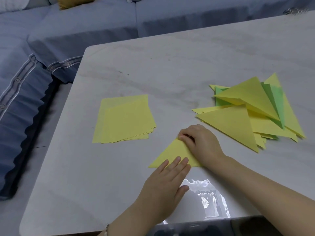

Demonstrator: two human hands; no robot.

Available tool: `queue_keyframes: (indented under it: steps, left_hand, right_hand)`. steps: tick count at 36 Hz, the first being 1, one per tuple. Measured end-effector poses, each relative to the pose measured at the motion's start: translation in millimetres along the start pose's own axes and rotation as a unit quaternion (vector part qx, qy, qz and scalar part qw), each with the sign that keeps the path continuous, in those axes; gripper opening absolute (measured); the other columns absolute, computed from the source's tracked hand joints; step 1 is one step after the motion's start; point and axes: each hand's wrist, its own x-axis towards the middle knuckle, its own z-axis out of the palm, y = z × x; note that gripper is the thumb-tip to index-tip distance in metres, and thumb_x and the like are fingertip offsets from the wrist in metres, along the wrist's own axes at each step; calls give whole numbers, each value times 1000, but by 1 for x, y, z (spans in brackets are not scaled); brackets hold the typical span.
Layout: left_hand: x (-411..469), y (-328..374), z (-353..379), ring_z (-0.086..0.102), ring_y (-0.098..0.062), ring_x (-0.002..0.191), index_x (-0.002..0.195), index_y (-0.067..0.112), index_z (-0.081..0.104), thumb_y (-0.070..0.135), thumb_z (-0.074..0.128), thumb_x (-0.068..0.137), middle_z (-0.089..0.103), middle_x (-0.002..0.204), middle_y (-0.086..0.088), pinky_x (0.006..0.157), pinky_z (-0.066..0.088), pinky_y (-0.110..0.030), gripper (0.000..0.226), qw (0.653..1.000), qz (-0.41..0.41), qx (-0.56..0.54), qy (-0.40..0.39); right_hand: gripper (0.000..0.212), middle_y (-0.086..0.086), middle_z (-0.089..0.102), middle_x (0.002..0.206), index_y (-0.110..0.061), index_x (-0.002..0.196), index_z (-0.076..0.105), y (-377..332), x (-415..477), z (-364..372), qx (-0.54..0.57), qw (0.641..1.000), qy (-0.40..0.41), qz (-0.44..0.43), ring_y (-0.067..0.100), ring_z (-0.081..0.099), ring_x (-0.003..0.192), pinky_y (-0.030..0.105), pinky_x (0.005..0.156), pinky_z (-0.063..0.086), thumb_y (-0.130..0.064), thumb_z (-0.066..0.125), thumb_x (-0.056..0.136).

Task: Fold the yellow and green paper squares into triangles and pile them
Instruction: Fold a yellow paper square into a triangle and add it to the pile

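Observation:
A yellow paper triangle point(173, 153) lies folded on the table near its front edge. My left hand point(163, 184) lies flat with straight fingers on the triangle's lower edge. My right hand point(199, 142) has its fingers curled down and presses the triangle's top corner. A stack of unfolded yellow squares point(124, 119) lies to the left, apart from both hands. To the right sits a loose pile of folded yellow and green triangles point(252, 113).
The pale marble table point(153, 68) has a rounded far-left corner and a bright reflection near its front edge. A blue-grey sofa point(68, 31) runs along the far and left sides, close to the table.

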Motion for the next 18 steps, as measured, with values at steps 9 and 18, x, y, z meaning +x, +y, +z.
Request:
queue_keyframes:
  steps: [9,18]
  left_hand:
    - [-8,14,7,48,-19,112,123,14,49,38,24,100,65,116,-4,98,36,-32,41,988,-77,-4,136]
    - [-25,-4,-6,48,-17,88,104,9,71,35,24,100,69,95,-3,90,37,-34,54,975,-102,78,183]
  right_hand:
    - [31,1,62,66,-16,74,69,5,-3,6,-28,996,63,-49,25,57,62,32,56,45,-32,44,83]
    - [33,1,62,68,-15,76,69,10,-5,9,-14,996,73,-55,26,57,64,31,60,45,-33,43,84]
